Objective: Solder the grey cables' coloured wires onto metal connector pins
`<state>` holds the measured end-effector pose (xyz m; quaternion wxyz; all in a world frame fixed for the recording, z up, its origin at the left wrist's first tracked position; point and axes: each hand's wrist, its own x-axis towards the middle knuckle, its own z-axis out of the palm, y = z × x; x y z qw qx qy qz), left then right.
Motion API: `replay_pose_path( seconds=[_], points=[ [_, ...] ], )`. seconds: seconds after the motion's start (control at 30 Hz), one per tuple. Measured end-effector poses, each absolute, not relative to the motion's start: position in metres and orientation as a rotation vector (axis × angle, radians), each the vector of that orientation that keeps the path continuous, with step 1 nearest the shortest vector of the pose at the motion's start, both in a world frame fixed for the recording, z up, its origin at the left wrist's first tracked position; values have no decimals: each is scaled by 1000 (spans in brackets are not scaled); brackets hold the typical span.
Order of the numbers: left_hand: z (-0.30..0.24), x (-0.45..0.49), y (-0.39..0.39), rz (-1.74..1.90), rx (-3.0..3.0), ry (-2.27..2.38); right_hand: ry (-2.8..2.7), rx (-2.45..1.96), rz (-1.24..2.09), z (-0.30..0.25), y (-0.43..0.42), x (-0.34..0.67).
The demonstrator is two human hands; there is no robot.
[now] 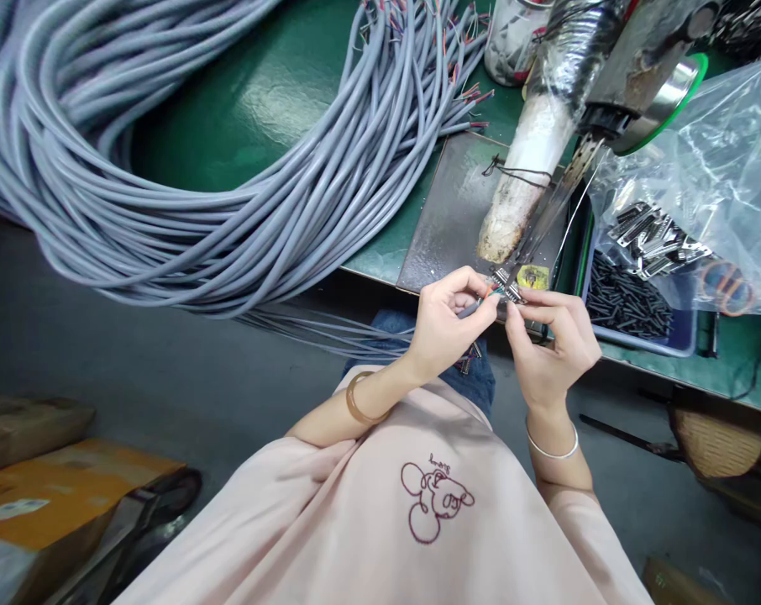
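My left hand (451, 318) is closed around the end of a grey cable (467, 310), whose thin coloured wires stick out between the fingertips. My right hand (553, 332) pinches a small multi-pin connector (508, 286) at its lower right side. The wires meet the connector's row of pins, but I cannot tell which are joined. Just above, the narrow tip of a soldering iron (548, 206) reaches down to the connector. A yellow piece (534, 277) lies right behind my right fingertips.
A thick bundle of grey cables (242, 227) covers the green bench's left side. A wrapped white tube (525, 168) slants over a dark plate (447, 210). On the right, a blue tray (686, 340) holds black sleeves (629, 294), beside a clear plastic bag (721, 151) with metal parts.
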<state>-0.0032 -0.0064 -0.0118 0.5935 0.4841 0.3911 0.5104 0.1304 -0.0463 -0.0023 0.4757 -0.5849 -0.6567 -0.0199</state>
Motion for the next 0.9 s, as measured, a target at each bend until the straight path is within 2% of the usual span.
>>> replay_pose_path(
  seconds=[0.43, 0.9],
  points=[
    [-2, -4, -6, 1233, 1158, 942, -1623, -1422, -118, 3, -44, 126],
    [-12, -12, -8, 1044, 1164, 943, -1794, -1385, -301, -8, -56, 134]
  ],
)
